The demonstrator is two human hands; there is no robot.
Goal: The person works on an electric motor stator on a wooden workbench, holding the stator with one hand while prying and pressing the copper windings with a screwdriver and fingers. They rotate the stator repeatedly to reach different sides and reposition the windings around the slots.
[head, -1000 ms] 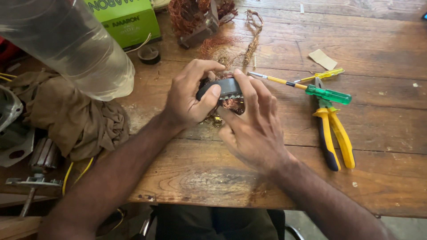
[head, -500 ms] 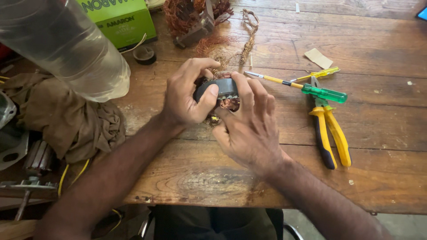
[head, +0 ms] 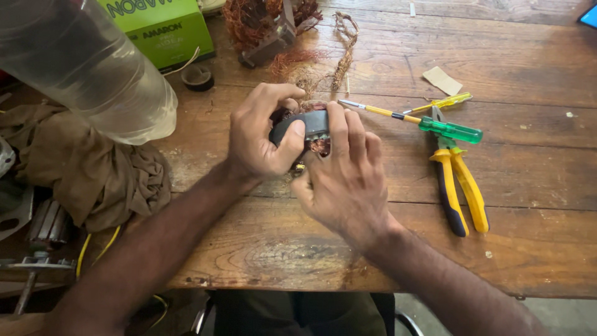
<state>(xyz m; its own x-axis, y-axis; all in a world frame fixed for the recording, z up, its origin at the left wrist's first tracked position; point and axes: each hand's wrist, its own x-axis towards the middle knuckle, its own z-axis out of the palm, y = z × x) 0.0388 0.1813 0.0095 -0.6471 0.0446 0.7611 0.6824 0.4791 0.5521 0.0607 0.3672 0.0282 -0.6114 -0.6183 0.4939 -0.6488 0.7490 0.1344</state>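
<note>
A green box (head: 163, 31) with a white printed label is lying at the top left of the counter (head: 510, 56), its corner cut by the frame edge. Just right of it, 1 small dark round cap (head: 199, 77) is sitting on the wood. Both hands are closing together around 1 dark motor core (head: 309, 122) with copper windings, held just above the middle of the counter: the left hand (head: 261, 134) is clamping its left side with the thumb over the top, and the right hand (head: 345, 177) is gripping it from the right and below, fingers laid over the top. Behind the hands, 1 tangle of copper wire (head: 261, 22) is lying around a metal piece. To the right, 2 screwdrivers are lying near each other, 1 with a green handle (head: 451, 129) and 1 smaller yellow one (head: 443, 102), and 1 pair of pliers (head: 459, 186) with yellow grips is resting just below them. 1 tan paper scrap (head: 442, 80) is lying further back. The wood right of the pliers and along the near edge is lying open. At the left, 1 clear plastic bottle (head: 87, 68) is looming over 1 brown rag (head: 81, 168) near the counter's left edge.
</note>
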